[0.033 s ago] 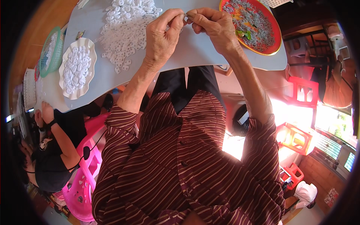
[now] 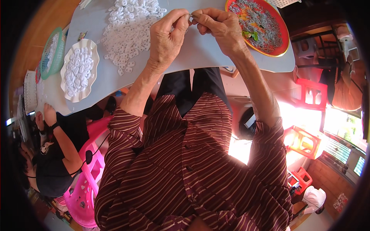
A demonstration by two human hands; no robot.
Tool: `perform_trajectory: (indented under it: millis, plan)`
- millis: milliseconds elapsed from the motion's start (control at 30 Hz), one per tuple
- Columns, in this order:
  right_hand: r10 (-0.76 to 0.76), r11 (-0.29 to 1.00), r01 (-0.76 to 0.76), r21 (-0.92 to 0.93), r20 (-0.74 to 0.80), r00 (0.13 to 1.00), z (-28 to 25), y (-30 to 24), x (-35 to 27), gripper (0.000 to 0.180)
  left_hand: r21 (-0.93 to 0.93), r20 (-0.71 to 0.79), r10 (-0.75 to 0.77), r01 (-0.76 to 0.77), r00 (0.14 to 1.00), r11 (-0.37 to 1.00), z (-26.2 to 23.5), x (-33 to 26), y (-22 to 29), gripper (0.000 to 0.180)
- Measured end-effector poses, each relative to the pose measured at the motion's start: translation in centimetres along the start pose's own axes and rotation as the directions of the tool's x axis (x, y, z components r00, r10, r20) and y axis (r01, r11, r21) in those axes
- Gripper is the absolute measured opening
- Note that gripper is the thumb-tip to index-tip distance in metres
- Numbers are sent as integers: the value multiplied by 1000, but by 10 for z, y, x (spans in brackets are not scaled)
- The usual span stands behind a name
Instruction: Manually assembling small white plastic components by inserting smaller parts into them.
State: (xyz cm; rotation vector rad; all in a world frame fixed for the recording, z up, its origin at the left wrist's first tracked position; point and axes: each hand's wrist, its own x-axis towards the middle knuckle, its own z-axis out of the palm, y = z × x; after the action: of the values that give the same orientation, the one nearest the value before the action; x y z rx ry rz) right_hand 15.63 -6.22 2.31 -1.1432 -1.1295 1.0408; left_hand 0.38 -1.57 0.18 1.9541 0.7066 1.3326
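Observation:
My left hand and my right hand meet fingertip to fingertip over the grey table. Both are closed in a pinch; whatever sits between the fingertips is too small to name. Left of my left hand lies a heap of small white plastic pieces with holes, spread loosely toward the table's near edge. Close by my right hand, a red plate with a yellow rim holds many small grey metal pieces and a bit of green.
A scalloped white dish of white pieces stands at the left, beside a green basket. A co-worker sits there by a pink chair. Red stools stand at the right.
The co-worker's hand at the left has shifted slightly. My own hands look the same.

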Motion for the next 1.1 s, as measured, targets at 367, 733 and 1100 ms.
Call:
perform_trajectory:
  millis: [367,733,1100]
  plan:
    - [23,999,-23,40,-13,1000,2,3,0,19,42,-22,30,-29,999,999,0,0,2,14]
    - [-116,987,116,108,-6,993,4,13,3,18,-141,62,-84,92,995,986,-3,4,3,11]
    - [-86,995,88,42,-44,995,9,7,2,16,-119,6,-172,171,985,978,-4,1,6,18]
